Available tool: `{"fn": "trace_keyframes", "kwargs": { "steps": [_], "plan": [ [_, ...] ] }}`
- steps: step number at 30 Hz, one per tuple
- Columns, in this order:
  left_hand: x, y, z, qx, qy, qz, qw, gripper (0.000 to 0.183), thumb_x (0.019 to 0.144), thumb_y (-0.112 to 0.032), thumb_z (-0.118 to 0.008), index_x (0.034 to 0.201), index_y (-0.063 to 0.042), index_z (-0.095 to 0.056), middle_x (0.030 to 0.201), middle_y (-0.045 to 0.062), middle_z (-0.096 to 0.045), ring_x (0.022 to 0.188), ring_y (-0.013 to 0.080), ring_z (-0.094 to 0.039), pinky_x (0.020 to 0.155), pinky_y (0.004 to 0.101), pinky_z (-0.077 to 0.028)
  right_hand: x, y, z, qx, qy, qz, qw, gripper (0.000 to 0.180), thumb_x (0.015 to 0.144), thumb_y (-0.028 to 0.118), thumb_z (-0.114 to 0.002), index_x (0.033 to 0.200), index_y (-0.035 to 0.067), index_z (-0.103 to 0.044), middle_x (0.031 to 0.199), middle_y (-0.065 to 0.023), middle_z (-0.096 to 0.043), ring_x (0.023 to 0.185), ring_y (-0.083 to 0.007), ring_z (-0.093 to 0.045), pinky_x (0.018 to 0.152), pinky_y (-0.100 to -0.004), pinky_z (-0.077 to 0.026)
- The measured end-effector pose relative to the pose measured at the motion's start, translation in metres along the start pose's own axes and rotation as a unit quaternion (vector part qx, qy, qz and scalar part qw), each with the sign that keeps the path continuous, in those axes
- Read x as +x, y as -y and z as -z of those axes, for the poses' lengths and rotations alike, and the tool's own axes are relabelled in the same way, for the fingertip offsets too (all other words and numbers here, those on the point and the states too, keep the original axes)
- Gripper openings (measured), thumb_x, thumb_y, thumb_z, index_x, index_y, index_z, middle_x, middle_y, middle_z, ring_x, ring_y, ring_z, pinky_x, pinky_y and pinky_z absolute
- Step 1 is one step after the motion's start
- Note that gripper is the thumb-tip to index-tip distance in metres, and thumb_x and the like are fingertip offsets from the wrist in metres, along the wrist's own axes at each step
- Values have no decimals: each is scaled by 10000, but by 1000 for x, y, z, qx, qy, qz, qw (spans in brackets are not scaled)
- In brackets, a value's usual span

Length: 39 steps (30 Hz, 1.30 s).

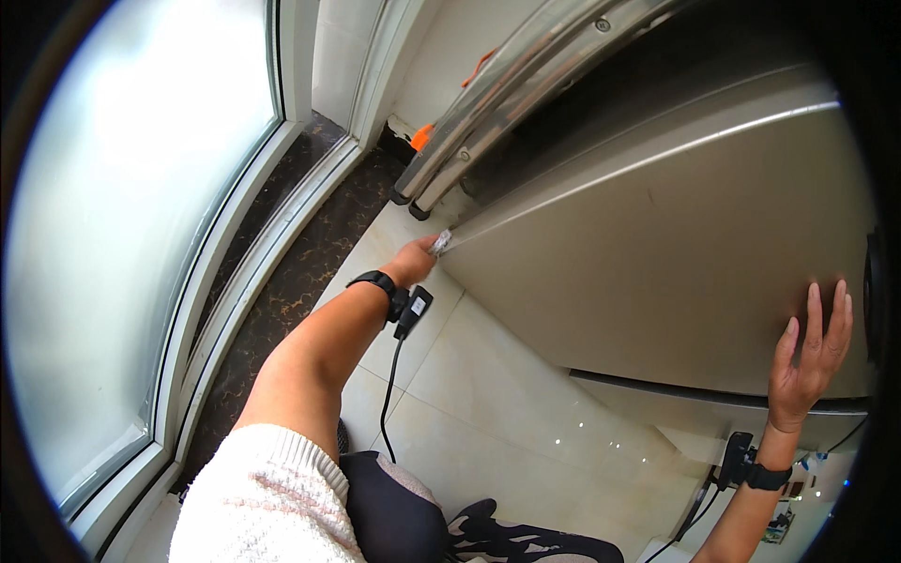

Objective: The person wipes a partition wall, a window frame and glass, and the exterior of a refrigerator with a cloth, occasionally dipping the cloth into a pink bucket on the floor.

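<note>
My left hand (pixel 414 261) grips a crumpled, whitish wipe or cloth (pixel 441 243), its fingers partly hidden. It presses at the edge of a large silver-beige metal panel, which looks like a refrigerator door (pixel 633 253). On the right side of that panel, the fingers of my right hand (pixel 809 359) are spread and touch or nearly touch the surface, holding nothing. A dark gap (pixel 676 390) runs along the panel beside my right wrist. Both wrists wear black straps carrying small cabled devices.
A folded metal ladder (pixel 450 151) with dark feet leans beside the refrigerator, an orange piece (pixel 421 137) behind it. To the left stands a frosted glass door (pixel 155 211) in a white frame, above a dark marbled sill (pixel 295 267). Pale tiles (pixel 486 394) cover the floor.
</note>
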<state>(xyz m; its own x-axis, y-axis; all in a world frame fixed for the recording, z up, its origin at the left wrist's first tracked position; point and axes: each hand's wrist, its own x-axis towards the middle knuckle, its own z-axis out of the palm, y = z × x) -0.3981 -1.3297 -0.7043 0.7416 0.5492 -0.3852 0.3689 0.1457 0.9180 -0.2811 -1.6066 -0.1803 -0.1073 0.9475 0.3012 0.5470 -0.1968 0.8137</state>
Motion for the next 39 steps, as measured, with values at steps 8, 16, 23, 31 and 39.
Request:
{"fn": "trace_keyframes", "kwargs": {
  "steps": [8,16,23,31,39],
  "plan": [
    [-73,-126,30,-26,31,-179,983,431,930,-17,-468,1352,-87,-518,945,84,-581,876,157,-565,782,310,-490,-18,44,-1,74,8,-81,994,461,829,-5,-603,1277,100,-619,1464,-136,-441,1351,-343,-390,1101,-443,-334],
    [-142,-285,18,87,-122,-652,744,512,799,35,-636,1256,-195,-635,1224,64,-481,1100,235,-491,915,331,-468,-44,68,-9,161,-58,-190,967,440,799,-51,-614,1216,86,-650,1462,-140,-439,1316,-350,-432,1090,-432,-357],
    [-84,-149,4,479,-2,-581,658,506,757,-23,-628,1174,-307,-672,1133,11,-499,1058,245,-508,892,328,-524,-75,74,-26,245,-31,-278,928,419,812,-51,-596,1207,78,-650,1467,-134,-436,1334,-332,-423,1104,-422,-338],
    [-110,-181,6,398,-55,-598,694,473,722,43,-638,1112,-219,-694,1091,56,-528,1010,276,-544,873,363,-517,-120,87,-36,279,-15,-287,916,361,814,-37,-586,1149,70,-671,1446,-129,-459,1318,-338,-439,1091,-441,-366],
    [-134,-344,26,287,-281,-719,567,557,690,21,-716,1202,-193,-670,1128,55,-492,1056,228,-499,823,324,-498,-131,79,-40,225,-57,-369,900,518,835,-25,-583,1333,115,-557,1502,-124,-378,1371,-330,-380,1119,-452,-340]
  ]
}}
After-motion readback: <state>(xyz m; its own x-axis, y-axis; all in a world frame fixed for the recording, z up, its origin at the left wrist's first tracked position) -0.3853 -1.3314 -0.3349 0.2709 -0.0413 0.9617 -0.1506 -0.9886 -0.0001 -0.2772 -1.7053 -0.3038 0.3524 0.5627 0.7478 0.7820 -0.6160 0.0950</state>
